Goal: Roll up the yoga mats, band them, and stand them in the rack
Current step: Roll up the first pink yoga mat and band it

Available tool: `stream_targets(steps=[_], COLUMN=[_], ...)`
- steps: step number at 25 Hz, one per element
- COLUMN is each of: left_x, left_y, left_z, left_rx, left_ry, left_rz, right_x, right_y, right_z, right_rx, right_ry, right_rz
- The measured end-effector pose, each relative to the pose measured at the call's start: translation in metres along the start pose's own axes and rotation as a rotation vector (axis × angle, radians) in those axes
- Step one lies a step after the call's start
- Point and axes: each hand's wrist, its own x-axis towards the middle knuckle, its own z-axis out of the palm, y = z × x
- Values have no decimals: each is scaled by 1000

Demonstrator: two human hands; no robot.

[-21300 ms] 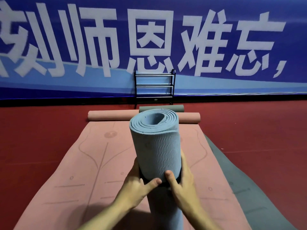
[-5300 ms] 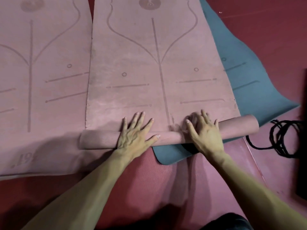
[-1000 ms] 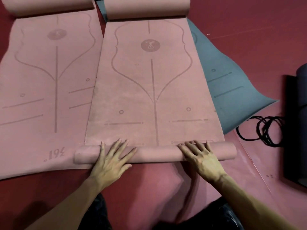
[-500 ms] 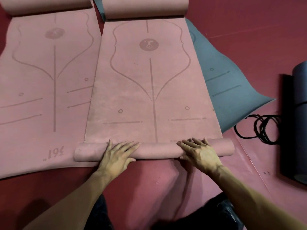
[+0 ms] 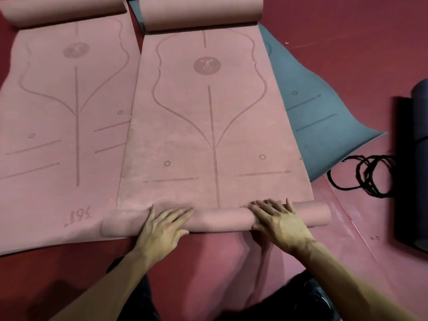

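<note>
On the near end of the middle pink mat (image 5: 208, 135), our fingers (image 5: 176, 213) lie nearly straight and close together over the roll (image 5: 220, 218), pressing it and gripping nothing. The left hand (image 5: 162, 228) is left of its middle, the right hand (image 5: 280, 223) nearer its right end. A second ago the left fingers were splayed and both palms sat lower on the roll's near side. Now both hands have climbed onto its top, so we judge a fresh push is set up, with most of the mat still flat ahead. Outward lie a second pink mat (image 5: 58, 135) on the left, and a grey-blue mat (image 5: 312, 112), black bands (image 5: 366, 177) and a dark rolled mat (image 5: 416, 158) on the right, all on the red floor (image 5: 347, 42).
</note>
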Motion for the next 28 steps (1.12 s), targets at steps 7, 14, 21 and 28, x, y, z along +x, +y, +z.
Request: stream_targets(steps=[7, 14, 21, 28], left_x=[14, 42, 32, 32], left_y=[10, 5, 15, 10], left_z=[6, 2, 13, 10], left_rx=[179, 48, 219, 211], left_ry=[82, -54, 14, 53], left_rz=[-18, -126, -127, -58], right_x=[24, 5, 36, 45], right_y=[8, -18, -4, 6], right_z=[8, 9, 4, 4], right_rx=[45, 91, 65, 67], right_ry=[-174, 29, -42, -122], right_rz=[89, 59, 59, 43])
